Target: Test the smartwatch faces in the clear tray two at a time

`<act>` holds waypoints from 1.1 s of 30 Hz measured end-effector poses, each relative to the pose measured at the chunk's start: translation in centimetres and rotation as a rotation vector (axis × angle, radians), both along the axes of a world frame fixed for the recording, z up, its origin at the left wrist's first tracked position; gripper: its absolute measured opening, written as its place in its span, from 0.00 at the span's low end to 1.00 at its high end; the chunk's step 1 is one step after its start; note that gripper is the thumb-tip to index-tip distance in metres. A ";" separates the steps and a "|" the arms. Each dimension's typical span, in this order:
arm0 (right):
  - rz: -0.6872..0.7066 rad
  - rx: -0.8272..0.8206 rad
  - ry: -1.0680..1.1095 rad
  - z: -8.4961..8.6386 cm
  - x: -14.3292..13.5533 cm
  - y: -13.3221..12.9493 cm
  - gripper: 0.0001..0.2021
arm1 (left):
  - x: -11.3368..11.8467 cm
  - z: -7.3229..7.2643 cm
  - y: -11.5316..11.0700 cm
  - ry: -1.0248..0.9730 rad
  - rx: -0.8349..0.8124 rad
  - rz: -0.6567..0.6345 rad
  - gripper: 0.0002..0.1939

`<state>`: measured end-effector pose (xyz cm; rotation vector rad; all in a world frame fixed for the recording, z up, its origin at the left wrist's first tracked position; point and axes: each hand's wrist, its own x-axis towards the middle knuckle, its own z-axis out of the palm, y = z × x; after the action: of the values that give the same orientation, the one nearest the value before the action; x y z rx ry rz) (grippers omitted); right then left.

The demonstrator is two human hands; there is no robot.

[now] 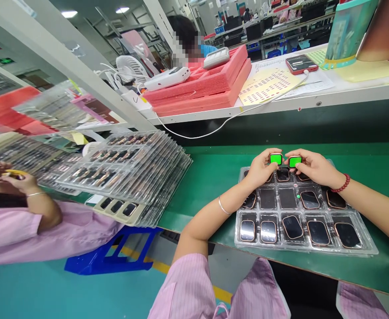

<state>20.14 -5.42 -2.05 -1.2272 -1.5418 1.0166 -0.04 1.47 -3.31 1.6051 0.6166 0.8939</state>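
Observation:
My left hand point(260, 168) is closed on a smartwatch point(276, 159) whose lit screen is plain green. Beside it, my right hand point(316, 167) grips a second smartwatch point(295, 162), also glowing green. Both are held just above the back row of a clear plastic tray point(239, 230), a small gap between them. Dark-screened watch bodies with coppery rims fill many of the tray's pockets, such as one watch point(318, 232) in the front row. Two middle-row pockets hold no watch. My wrists and fingers hide part of the back row.
Left of my tray rises a tall stack of loaded clear trays point(127, 173). Along the back runs a white shelf point(354, 92) bearing red foam point(194, 91), a phone point(301, 64) and a trailing white cable point(210, 134). A co-worker's hands point(17, 177) hold something yellow at far left, near a blue stool point(114, 252).

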 end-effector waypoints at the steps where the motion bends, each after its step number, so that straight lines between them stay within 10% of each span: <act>1: 0.000 -0.005 0.002 0.1 0.0 0.0 0.18 | 0.0 -0.1 0.0 -0.003 -0.002 -0.005 0.21; 33: -0.011 -0.091 -0.077 1.2 0.4 -0.7 0.19 | 0.4 0.6 -0.6 -0.035 -0.125 -0.013 0.16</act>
<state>20.57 -6.13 -0.84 -1.3501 -1.5607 1.0532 0.33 0.86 -2.71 1.4777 0.6249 0.8555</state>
